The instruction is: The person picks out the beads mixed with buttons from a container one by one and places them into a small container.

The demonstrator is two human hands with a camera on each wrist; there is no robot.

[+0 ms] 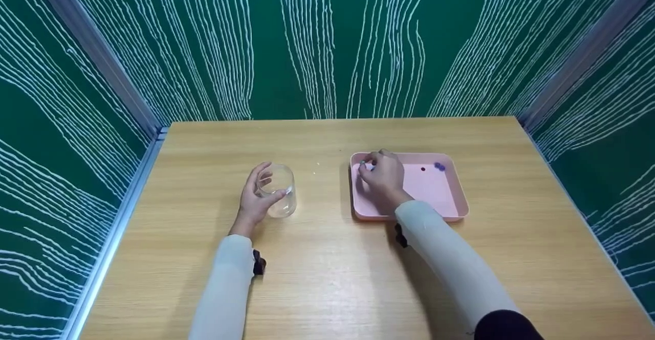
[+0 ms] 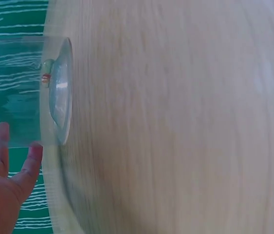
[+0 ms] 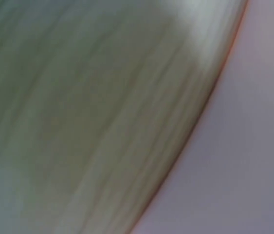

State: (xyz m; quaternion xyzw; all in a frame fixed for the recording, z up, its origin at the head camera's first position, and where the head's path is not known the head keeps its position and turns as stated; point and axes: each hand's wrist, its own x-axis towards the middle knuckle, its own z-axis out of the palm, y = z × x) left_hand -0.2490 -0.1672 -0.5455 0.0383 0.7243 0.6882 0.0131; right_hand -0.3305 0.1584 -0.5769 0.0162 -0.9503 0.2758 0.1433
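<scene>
At left we see the clear jar (image 1: 286, 205) upright, long axis vertical – small pieces (image 2: 46, 74) at its bottom, the left hand (image 1: 255, 201) curled around it. At right, the pink tray (image 1: 430, 196) holds a red piece (image 1: 423, 169) and a purple piece (image 1: 439, 166); over its far-left corner the right hand (image 1: 384, 173) bends its fingers – whether pinching, we cannot tell.

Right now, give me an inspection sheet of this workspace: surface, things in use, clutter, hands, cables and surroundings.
Surface: wooden table.
Things in use: clear jar; pink tray to its right, with a dark red bit and purple bits inside.
Clutter: tiny white specks between jar and tray.
Hands: left hand grips the jar; right hand is over the tray, a green bit at its fingertips, grip unclear.
Cables: nothing seen.
Surroundings: green walls with white wavy lines.
</scene>
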